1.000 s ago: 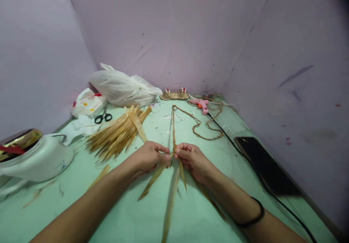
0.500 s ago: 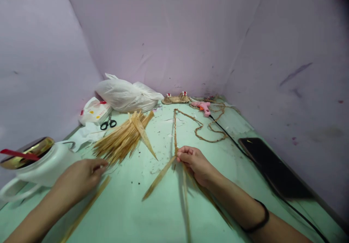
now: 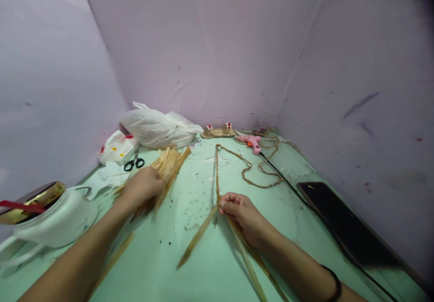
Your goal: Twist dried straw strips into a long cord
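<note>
My right hand (image 3: 242,211) pinches the near end of a thin braided cord (image 3: 217,175) between thumb and fingertips. From that pinch, loose flat strips of dried plant fibre (image 3: 196,242) fan out toward me. The cord runs straight away from me, bends at the far end and curves off to the right across the table. My left hand (image 3: 145,185), smeared by motion, is over the bundle of dried straw-coloured strips (image 3: 174,162); its fingers are hidden, so I cannot tell whether it grips any. A single strip (image 3: 117,257) lies beside my left forearm.
A pink glue gun (image 3: 251,143) with a black cable and a dark phone (image 3: 342,225) are on the right. At the back sit a white plastic bag (image 3: 161,128) and a woven piece with beads (image 3: 218,133). Scissors (image 3: 134,163), a tissue pack (image 3: 118,148) and a white pot (image 3: 57,220) stand left.
My left hand has moved forward and right, from the table in front of the bundle onto the strips. The right hand keeps its pinch on the cord. The view has tilted up slightly.
</note>
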Motion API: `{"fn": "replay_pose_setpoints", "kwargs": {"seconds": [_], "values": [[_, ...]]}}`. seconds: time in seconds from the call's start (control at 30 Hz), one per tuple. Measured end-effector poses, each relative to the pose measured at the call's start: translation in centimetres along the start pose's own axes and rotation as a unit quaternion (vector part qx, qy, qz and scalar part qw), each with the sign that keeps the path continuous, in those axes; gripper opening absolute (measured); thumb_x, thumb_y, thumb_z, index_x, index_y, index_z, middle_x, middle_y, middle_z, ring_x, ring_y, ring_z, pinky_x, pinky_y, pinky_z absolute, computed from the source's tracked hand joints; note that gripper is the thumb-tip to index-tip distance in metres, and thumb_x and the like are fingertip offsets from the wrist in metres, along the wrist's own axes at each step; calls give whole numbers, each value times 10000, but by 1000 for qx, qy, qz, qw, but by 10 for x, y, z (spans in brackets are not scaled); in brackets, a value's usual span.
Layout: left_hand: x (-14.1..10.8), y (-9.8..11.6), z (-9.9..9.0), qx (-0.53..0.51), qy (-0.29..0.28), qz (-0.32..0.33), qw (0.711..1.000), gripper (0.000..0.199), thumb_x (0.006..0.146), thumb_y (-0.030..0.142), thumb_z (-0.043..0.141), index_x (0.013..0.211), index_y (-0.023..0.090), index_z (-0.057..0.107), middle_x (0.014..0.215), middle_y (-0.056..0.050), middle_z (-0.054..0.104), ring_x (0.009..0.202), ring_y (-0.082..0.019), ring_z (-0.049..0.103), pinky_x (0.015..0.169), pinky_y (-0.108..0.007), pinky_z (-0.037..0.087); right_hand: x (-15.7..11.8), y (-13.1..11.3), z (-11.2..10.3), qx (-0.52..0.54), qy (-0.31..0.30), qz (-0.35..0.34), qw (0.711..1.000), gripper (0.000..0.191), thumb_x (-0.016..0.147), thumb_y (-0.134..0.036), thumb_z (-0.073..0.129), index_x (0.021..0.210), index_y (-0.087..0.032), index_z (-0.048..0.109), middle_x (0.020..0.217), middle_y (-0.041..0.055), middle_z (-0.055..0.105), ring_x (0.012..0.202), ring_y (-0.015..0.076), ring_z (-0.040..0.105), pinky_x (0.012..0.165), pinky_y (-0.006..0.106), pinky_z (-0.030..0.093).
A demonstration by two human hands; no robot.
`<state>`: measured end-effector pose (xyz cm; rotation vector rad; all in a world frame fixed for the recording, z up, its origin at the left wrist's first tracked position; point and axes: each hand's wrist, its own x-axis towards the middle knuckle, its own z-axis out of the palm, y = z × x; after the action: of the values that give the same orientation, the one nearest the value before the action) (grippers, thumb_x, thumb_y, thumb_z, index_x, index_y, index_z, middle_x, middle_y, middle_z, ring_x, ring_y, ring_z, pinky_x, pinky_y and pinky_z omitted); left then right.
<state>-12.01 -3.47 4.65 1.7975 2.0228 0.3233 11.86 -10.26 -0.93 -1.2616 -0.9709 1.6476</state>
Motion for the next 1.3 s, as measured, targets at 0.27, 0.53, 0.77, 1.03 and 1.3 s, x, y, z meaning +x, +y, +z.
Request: {"fn": "replay_pose_setpoints", "kwargs": {"seconds": [0.27, 0.53, 0.77, 1.03, 1.3], "values": [[-41, 58, 21, -178, -135, 8, 975, 369, 679, 351, 511, 971, 135, 581, 561, -6, 559, 405, -109, 449, 403, -211, 298, -1, -2, 2, 39, 4, 3, 999, 170, 545, -242, 620, 613, -150, 493, 474, -45, 511, 384, 45, 344, 417, 193, 243], [-40, 74, 81, -320, -318, 11, 892, 191, 614, 291, 535, 544, 115, 554, 350, 28, 433, 272, -58, 325, 295, -184, 256, 6, 0, -6, -45, -39, -29, 998, 182, 563, -223, 631, 646, -140, 491, 544, -6, 562, 471, 71, 448, 483, 195, 311], [-41, 68, 87, -285, -273, 52, 917, 157, 569, 210, 497, 431, 153, 451, 318, 47, 373, 293, -49, 280, 330, -192, 183, -1, -3, -9, -296, 34, -101, 949, 59, 618, -189, 559, 585, -156, 523, 515, -6, 536, 465, 83, 400, 445, 201, 269], [-45, 74, 93, -260, -211, 41, 941, 167, 515, 146, 462, 354, 157, 419, 299, 42, 329, 349, -58, 262, 385, -218, 189, -28, -5, 3, -458, 81, -145, 874, 173, 698, -237, 507, 547, -173, 562, 488, 31, 549, 440, 112, 410, 447, 241, 228], [-49, 69, 92, -384, -279, 33, 880, 133, 525, 186, 434, 406, 144, 476, 330, 28, 403, 269, -49, 271, 331, -210, 141, -40, 14, 15, -436, -1, -252, 864, 206, 727, -112, 422, 740, -198, 608, 676, 31, 632, 573, 132, 540, 525, 225, 316]]}}
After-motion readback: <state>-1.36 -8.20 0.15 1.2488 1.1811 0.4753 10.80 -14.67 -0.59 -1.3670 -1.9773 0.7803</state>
